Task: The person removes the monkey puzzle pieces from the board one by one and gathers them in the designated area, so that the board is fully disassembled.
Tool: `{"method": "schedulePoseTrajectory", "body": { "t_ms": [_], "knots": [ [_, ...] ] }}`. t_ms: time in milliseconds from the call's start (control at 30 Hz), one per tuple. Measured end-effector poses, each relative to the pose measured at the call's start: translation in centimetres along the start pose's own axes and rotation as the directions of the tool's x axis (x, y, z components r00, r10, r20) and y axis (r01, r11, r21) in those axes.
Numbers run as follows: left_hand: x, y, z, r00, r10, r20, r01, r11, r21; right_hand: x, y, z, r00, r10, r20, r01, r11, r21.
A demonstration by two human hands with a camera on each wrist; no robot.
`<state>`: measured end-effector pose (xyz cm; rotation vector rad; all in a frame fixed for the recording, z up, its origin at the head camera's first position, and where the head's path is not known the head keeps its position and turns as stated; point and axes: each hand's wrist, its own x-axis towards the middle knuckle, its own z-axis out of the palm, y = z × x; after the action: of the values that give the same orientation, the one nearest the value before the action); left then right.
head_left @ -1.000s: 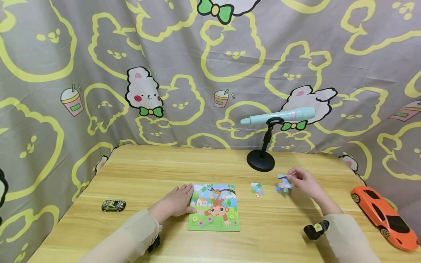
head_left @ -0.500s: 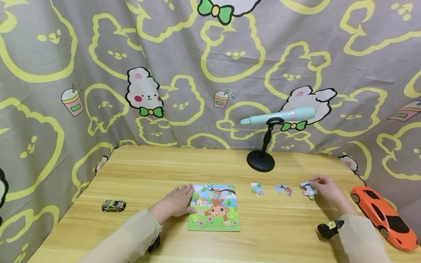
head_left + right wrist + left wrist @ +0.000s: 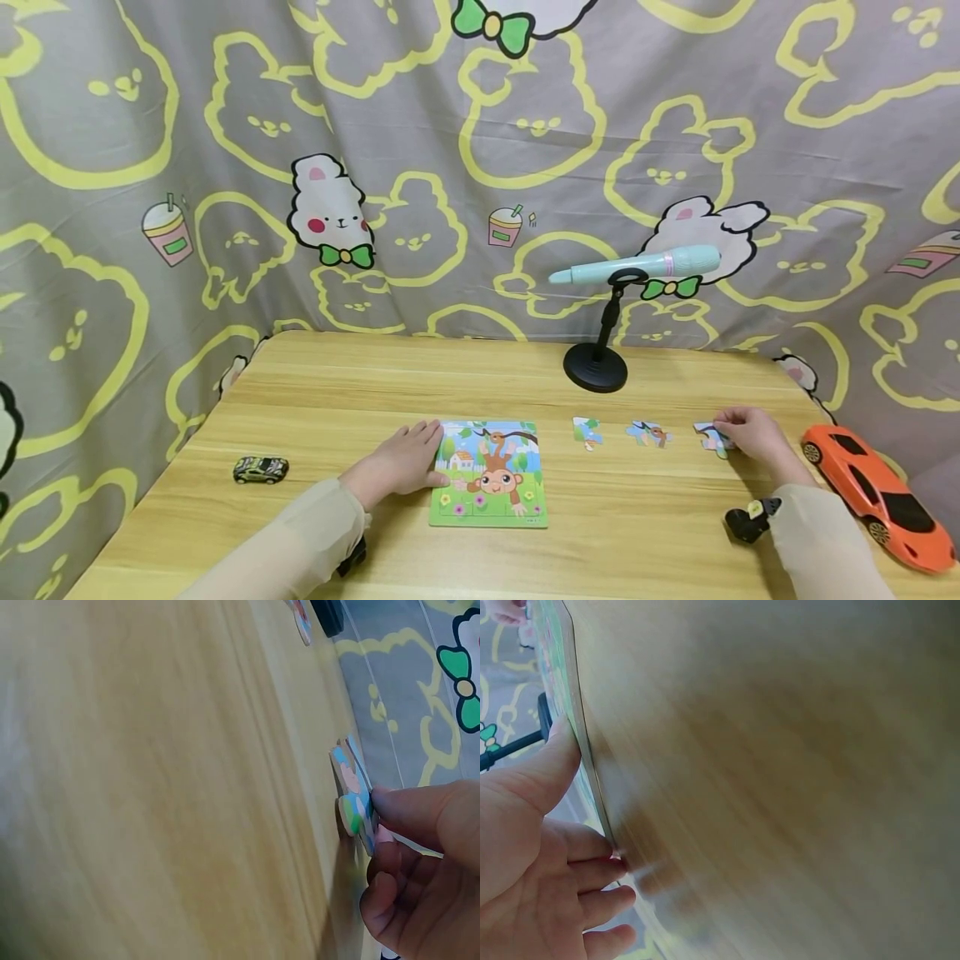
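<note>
A: How far along is it?
B: Two loose pieces, the left piece point(image 3: 587, 431) and the middle piece point(image 3: 649, 433), lie apart in a row on the counter point(image 3: 600, 525), right of the puzzle board point(image 3: 491, 479). The right hand point(image 3: 756, 435) pinches the third piece point(image 3: 707, 435) between thumb and fingers at the row's right end.
A: So two are laid out and one isn't released?
B: That's my judgement. None of the three sits on the board.
A: And the left hand point(image 3: 399, 461)?
B: Fingers fairly straight, at the board's left edge, thumb touching it.
A: What can't you make out?
B: The right fingers cover part of the third piece, and I can't tell whether it touches the counter. The left hand hides some of the board's edge. Nor can I tell if the monkey picture is all fitted pieces or partly printed backing.
</note>
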<state>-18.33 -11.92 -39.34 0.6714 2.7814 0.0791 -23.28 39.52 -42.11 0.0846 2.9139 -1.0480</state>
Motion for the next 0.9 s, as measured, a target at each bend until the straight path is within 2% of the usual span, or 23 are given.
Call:
{"method": "schedulePoseTrajectory", "body": {
  "t_ms": [267, 567, 700, 900],
  "knots": [
    [0.2, 0.0, 0.0, 1.000, -0.009, 0.004, 0.009, 1.000, 0.010, 0.0, 0.2, 0.0, 1.000, 0.008, -0.002, -0.008, 1.000, -0.011],
    [0.3, -0.1, 0.3, 1.000, -0.010, 0.007, 0.010, 1.000, 0.016, 0.0, -0.2, -0.1, 1.000, -0.026, -0.005, 0.026, 0.998, -0.053],
    [0.3, -0.1, 0.2, 1.000, -0.011, 0.008, 0.011, 1.000, 0.011, -0.1, -1.3, 0.1, 0.998, -0.055, -0.014, 0.053, 0.996, -0.078],
    [0.2, -0.1, 0.2, 1.000, -0.004, 0.004, 0.004, 1.000, -0.001, -0.5, -4.4, 0.8, 0.995, -0.104, 0.003, 0.104, 0.994, -0.037]
  ]
}}
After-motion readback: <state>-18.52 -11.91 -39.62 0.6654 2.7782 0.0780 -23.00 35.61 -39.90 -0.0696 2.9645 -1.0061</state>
